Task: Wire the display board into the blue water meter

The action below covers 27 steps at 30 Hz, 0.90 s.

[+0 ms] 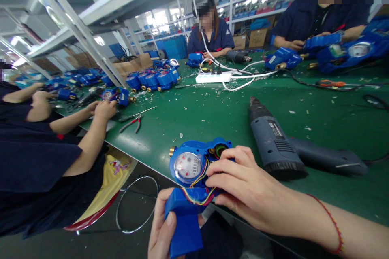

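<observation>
A blue water meter (187, 166) with a round clear dial and a brass fitting lies at the table's near edge. My left hand (162, 224) is wrapped round a blue box-shaped cover (184, 226), held just below the meter. Thin yellow, red and dark wires (199, 180) run between the cover and the meter body. My right hand (240, 186) rests over the meter's right side, its fingers bent down at the wires and the open compartment. What its fingertips pinch, if anything, is hidden.
A heat gun (275, 141) lies to the right. Pliers (133, 123) and a thin screwdriver (139, 112) lie left. A white power strip (213, 77) with cables, several blue meters (154, 79) and an orange-handled tool (330, 83) are farther back. Co-workers sit left and across.
</observation>
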Available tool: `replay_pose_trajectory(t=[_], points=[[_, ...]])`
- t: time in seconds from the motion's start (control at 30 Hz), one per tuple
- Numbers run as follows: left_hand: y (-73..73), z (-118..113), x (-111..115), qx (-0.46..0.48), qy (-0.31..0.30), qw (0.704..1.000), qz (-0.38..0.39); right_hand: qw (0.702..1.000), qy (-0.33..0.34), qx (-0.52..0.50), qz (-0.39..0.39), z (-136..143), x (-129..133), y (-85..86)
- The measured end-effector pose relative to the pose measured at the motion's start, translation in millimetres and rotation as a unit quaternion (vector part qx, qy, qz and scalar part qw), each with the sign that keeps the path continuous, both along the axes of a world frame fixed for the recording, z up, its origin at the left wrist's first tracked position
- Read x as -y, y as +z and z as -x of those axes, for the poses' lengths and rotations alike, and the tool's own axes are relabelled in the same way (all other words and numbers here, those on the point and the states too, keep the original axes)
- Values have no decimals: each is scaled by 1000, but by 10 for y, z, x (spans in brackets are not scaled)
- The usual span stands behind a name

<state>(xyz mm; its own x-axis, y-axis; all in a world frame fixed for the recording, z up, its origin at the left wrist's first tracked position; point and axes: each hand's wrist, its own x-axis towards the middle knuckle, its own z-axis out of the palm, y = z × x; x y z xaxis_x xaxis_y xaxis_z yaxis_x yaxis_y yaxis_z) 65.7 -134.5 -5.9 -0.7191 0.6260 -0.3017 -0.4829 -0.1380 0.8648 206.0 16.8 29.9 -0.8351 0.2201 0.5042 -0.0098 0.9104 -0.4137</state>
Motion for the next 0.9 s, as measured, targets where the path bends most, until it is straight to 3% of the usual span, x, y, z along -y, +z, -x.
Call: replay_pose_trajectory(t=[0.27,0.5,0.73,0.9], points=[[56,33,-49,-12,-50,999,-7,1000,15,19,1,61,-15,-60],[159,62,-120,-11,-76,997,27,999,22,36,-21,25,-64,39],[237,136,-156,60,-123,990,33,1000,-2,18,22,36,2,88],[257,216,-59,106,-138,984,33,999,-32,-1,44,72,31,79]])
